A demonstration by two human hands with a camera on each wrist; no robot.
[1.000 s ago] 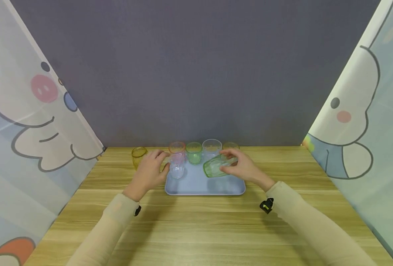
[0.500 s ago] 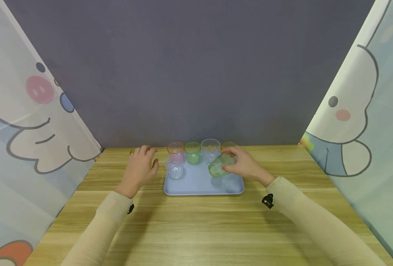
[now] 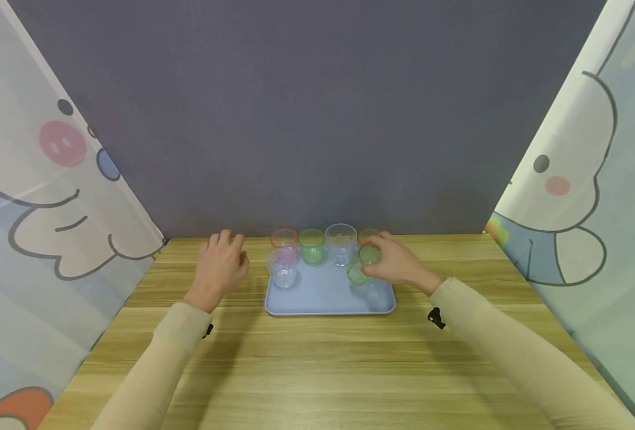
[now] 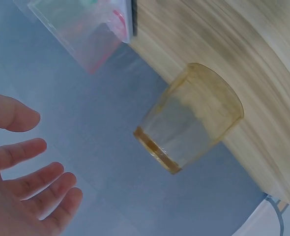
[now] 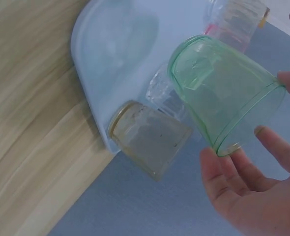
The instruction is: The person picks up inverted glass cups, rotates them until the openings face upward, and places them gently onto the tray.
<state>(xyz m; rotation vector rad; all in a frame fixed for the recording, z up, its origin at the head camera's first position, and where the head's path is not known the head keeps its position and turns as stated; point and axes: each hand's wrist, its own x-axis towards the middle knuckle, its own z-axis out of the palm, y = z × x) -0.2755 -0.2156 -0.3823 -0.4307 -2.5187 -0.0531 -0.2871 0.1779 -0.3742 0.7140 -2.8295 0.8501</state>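
Note:
My right hand (image 3: 395, 260) pinches a green glass (image 3: 356, 273) by its rim, at the right part of the pale blue tray (image 3: 322, 304). The right wrist view has this glass (image 5: 218, 88) tilted, its base toward the tray. Whether the base touches the tray I cannot tell. My left hand (image 3: 217, 269) holds nothing, its fingers loosely bent, left of the tray. It hides an amber glass in the head view. In the left wrist view that amber glass (image 4: 184, 115) stands apart from the fingers, wide end on the wood, apparently upside down.
Along the tray's back stand a pink glass (image 3: 284, 242), a green glass (image 3: 312, 248), a clear glass (image 3: 341, 245) and a pale amber glass (image 5: 150, 140). Another clear glass (image 3: 283, 275) is at its left. A dark panel (image 3: 317, 119) rises behind the wooden table (image 3: 317, 370).
My left hand has moved left, away from the clear glass and in front of the amber one. My right hand has shifted the green glass slightly right and tipped it more upright.

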